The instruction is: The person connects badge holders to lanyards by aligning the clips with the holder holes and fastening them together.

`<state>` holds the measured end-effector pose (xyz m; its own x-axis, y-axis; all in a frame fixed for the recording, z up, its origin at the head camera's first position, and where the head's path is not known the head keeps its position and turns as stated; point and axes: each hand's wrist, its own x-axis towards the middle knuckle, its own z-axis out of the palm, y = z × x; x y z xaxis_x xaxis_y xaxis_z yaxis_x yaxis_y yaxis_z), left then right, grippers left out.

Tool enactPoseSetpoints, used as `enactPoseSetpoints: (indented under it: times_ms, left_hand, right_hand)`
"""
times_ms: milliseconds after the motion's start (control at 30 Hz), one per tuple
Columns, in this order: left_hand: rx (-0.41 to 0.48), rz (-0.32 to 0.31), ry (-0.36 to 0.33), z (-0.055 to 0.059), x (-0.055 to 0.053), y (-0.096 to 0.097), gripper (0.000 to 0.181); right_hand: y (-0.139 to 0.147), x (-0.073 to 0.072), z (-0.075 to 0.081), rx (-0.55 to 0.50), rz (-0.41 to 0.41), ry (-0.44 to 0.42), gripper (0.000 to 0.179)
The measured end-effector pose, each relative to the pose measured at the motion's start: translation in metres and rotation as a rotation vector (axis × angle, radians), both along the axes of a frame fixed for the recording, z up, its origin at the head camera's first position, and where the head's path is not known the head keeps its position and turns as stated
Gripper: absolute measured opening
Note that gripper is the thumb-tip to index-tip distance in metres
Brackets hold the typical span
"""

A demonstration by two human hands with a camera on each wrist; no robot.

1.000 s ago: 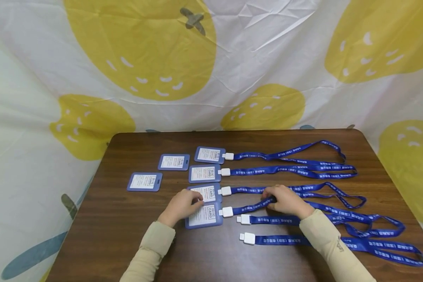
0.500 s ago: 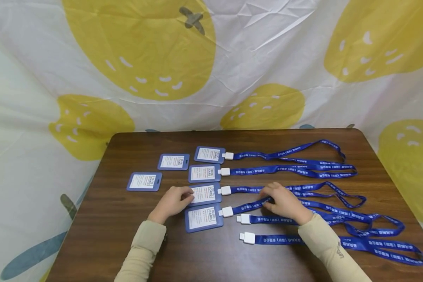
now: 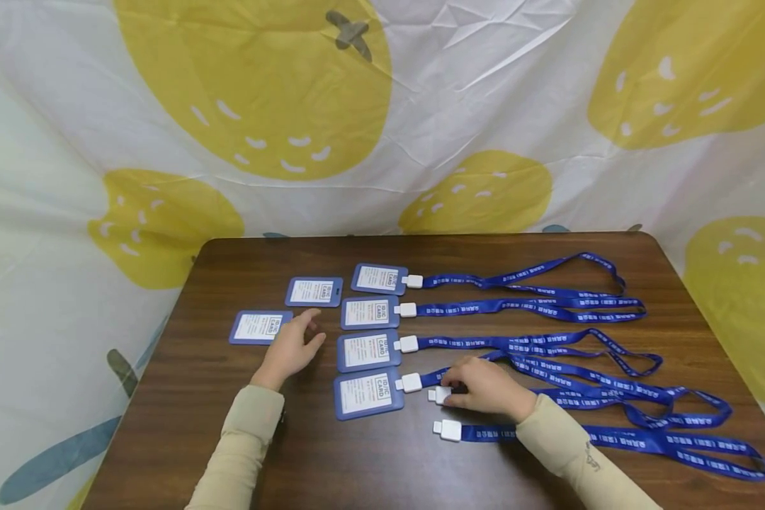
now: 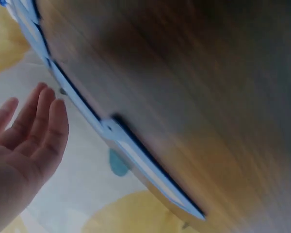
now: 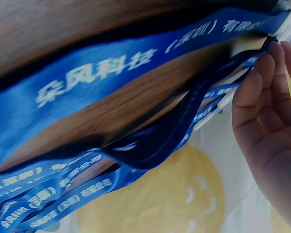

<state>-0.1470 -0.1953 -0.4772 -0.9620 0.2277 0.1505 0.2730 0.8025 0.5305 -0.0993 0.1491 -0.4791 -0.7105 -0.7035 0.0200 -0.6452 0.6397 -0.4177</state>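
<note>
- The left hand (image 3: 293,347) has moved left since half a second ago: it was at the edge of the third badge holder (image 3: 368,350) in the column, and now hovers at the right end of the lower loose badge holder (image 3: 250,327), covering part of it. Its fingers are apart and grip nothing; whether they touch the holder, I cannot tell.
- The right hand (image 3: 484,386) has let go of the fourth lanyard's strap (image 3: 432,375) and come down to the white clip (image 3: 442,395) of the fifth lanyard (image 3: 567,398), pinching it between thumb and fingers.
- The badge holders and the other clips lie where they lay before.
- Six badge holders in all: four in a column, each joined to a lanyard; two loose to their left, the lower one and the upper loose badge holder (image 3: 312,292).
- Six blue lanyards, each with a white clip. Four carry holders; the fifth and the sixth lanyard (image 3: 631,440) do not.
- Everything lies flat on the brown tabletop (image 3: 357,467), the straps running right and some crossing.
- One white cloth (image 3: 484,85) with yellow fruit shapes hangs behind.
</note>
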Motion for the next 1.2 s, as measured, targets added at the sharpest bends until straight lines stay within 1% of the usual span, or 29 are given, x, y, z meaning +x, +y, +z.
enactPoseSetpoints:
  times_ms: [133,200,333,400,467,533,633,767,833,933,1033,1100,1200]
  left_hand:
    - [-0.06,0.043,0.01,0.0,-0.008,-0.013,0.043]
    - [-0.092,0.066,0.013,-0.003,-0.012,-0.02,0.043]
    - [-0.172,0.118,-0.008,-0.008,-0.02,-0.033,0.044]
    - [-0.221,0.132,-0.031,-0.007,-0.023,-0.039,0.05]
    - [-0.268,0.128,-0.066,-0.005,-0.027,-0.046,0.058]
    - [-0.303,0.121,-0.115,0.0,-0.03,-0.051,0.065]
    - [-0.341,0.11,-0.193,0.005,-0.035,-0.059,0.069]
    - [-0.367,0.103,-0.295,0.011,-0.041,-0.067,0.071]
    - [-0.372,0.1,-0.332,0.013,-0.044,-0.07,0.071]
    - [-0.369,0.095,-0.347,0.013,-0.046,-0.074,0.069]
    - [-0.36,0.095,-0.332,0.013,-0.046,-0.076,0.067]
    - [-0.347,0.103,-0.332,0.013,-0.047,-0.078,0.066]
    - [-0.311,0.126,-0.36,0.011,-0.048,-0.081,0.065]
  right_hand:
    - [-0.007,0.001,0.0,0.038,0.0,0.022,0.025]
    - [-0.009,0.001,0.0,0.049,-0.002,0.025,0.025]
    - [-0.011,0.001,-0.003,0.064,-0.012,0.032,0.022]
    - [-0.012,0.0,-0.006,0.074,-0.022,0.029,0.021]
    - [-0.013,0.0,-0.007,0.086,-0.032,0.03,0.021]
    - [-0.014,0.0,-0.007,0.099,-0.044,0.02,0.021]
    - [-0.014,0.0,-0.007,0.108,-0.054,0.014,0.022]
    - [-0.014,-0.001,-0.007,0.099,-0.065,-0.01,0.026]
    - [-0.015,-0.001,-0.007,0.093,-0.072,-0.03,0.027]
    - [-0.015,-0.001,-0.007,0.082,-0.075,-0.057,0.028]
    - [-0.014,-0.002,-0.006,0.078,-0.076,-0.069,0.028]
    - [-0.014,-0.002,-0.006,0.075,-0.074,-0.073,0.028]
    - [-0.013,-0.002,-0.005,0.063,-0.064,-0.065,0.028]
